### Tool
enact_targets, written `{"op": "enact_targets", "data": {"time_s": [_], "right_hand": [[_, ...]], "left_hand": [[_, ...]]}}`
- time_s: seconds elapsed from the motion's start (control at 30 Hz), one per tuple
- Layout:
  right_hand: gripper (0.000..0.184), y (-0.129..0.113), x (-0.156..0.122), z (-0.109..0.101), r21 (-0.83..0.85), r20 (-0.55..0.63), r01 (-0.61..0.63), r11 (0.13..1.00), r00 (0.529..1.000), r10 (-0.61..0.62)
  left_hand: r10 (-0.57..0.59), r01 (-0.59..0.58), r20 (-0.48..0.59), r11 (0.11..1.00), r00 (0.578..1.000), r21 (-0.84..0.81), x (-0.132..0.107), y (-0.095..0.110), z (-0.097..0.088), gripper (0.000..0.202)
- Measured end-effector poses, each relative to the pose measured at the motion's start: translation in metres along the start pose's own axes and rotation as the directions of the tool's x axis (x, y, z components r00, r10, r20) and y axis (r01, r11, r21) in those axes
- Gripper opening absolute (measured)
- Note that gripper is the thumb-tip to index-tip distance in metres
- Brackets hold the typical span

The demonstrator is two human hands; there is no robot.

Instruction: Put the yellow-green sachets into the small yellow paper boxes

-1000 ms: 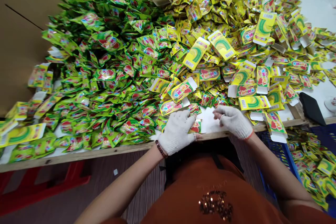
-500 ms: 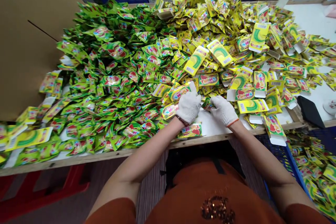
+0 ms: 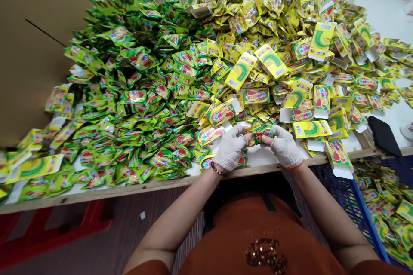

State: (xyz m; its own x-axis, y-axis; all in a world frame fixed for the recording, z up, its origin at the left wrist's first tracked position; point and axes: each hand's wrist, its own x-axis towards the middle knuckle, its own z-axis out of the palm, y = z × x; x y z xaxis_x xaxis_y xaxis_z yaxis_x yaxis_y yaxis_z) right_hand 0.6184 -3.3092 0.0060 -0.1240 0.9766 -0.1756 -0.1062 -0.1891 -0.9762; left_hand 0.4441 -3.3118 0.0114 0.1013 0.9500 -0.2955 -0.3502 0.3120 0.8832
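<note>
My left hand point(image 3: 230, 148) and my right hand point(image 3: 285, 148), both in white gloves with bare fingertips, meet above the table's front edge. Between them are small foil packets point(image 3: 262, 131), green with red print; a strip of yellow shows at the left end. Thumbs and fingers of both hands pinch the packets, whose number I cannot make out. Just left of them lies a yellow printed box point(image 3: 222, 112) with a white flap sticking out. Another box point(image 3: 206, 162) is partly covered by my left hand.
Green packets point(image 3: 129, 94) are heaped on the left, yellow packets point(image 3: 258, 13) behind and right. Loose yellow boxes point(image 3: 312, 129) lie across the right side. A black phone-like slab point(image 3: 384, 135) rests near the edge. Below right stands a blue crate point(image 3: 364, 210); a large carton point(image 3: 35, 60) borders the left.
Both hands have drawn back slightly toward my body and turned, fingers now upward. The green packets, mostly hidden before, show between the fingertips. A small white scrap now shows on the floor.
</note>
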Motion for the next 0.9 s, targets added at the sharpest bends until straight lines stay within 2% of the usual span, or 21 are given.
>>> {"op": "enact_targets", "data": {"time_s": [0.1,0.2,0.33,0.47,0.53,0.63,0.67,0.73,0.8,0.87,0.9], "right_hand": [[0.039,-0.002,-0.003,-0.003,-0.09,0.035,0.077,0.993,0.997,-0.074],[0.041,-0.007,-0.003,-0.006,-0.125,0.072,0.102,0.987,0.993,-0.094],[0.036,-0.011,-0.003,-0.01,-0.238,0.132,0.135,0.962,0.986,-0.105],[0.034,-0.01,-0.006,-0.007,-0.32,0.125,0.136,0.938,0.987,-0.101],[0.038,-0.01,-0.008,-0.005,-0.321,0.093,0.124,0.939,0.991,-0.099],[0.055,-0.015,-0.011,-0.002,-0.296,0.076,0.14,0.945,0.99,-0.123],[0.057,-0.018,-0.011,-0.002,-0.311,0.092,0.134,0.941,0.99,-0.11],[0.048,-0.022,-0.012,-0.002,-0.383,0.125,0.087,0.92,0.991,-0.042],[0.036,-0.023,-0.012,-0.001,-0.406,0.109,0.022,0.914,0.994,0.025],[0.032,-0.022,-0.011,-0.001,-0.353,0.053,-0.027,0.935,0.997,0.048],[0.033,-0.02,-0.011,0.0,-0.323,0.027,-0.039,0.945,0.998,0.05]], "left_hand": [[0.057,-0.054,-0.009,0.984,0.998,0.168,-0.001,0.008,-0.003,0.034],[0.065,-0.084,0.065,0.934,0.996,0.348,-0.005,0.016,-0.003,0.03],[0.036,-0.078,0.148,0.956,0.988,0.284,-0.012,0.02,-0.001,0.04],[0.076,-0.125,0.136,0.909,0.988,0.398,-0.013,0.021,0.001,0.037],[0.087,-0.14,0.14,0.893,0.986,0.428,-0.013,0.023,0.001,0.034],[0.114,-0.195,0.187,0.838,0.976,0.509,-0.014,0.024,0.003,0.025],[0.13,-0.231,0.215,0.798,0.968,0.557,-0.014,0.025,0.004,0.021],[0.171,-0.314,0.274,0.687,0.946,0.655,-0.014,0.028,0.005,0.017],[0.259,-0.415,0.326,0.51,0.909,0.753,-0.009,0.034,0.003,0.02],[0.386,-0.466,0.365,0.208,0.847,0.86,0.002,0.044,-0.002,0.021],[0.436,-0.433,0.379,0.027,0.816,0.901,0.01,0.05,-0.007,0.025]]}}
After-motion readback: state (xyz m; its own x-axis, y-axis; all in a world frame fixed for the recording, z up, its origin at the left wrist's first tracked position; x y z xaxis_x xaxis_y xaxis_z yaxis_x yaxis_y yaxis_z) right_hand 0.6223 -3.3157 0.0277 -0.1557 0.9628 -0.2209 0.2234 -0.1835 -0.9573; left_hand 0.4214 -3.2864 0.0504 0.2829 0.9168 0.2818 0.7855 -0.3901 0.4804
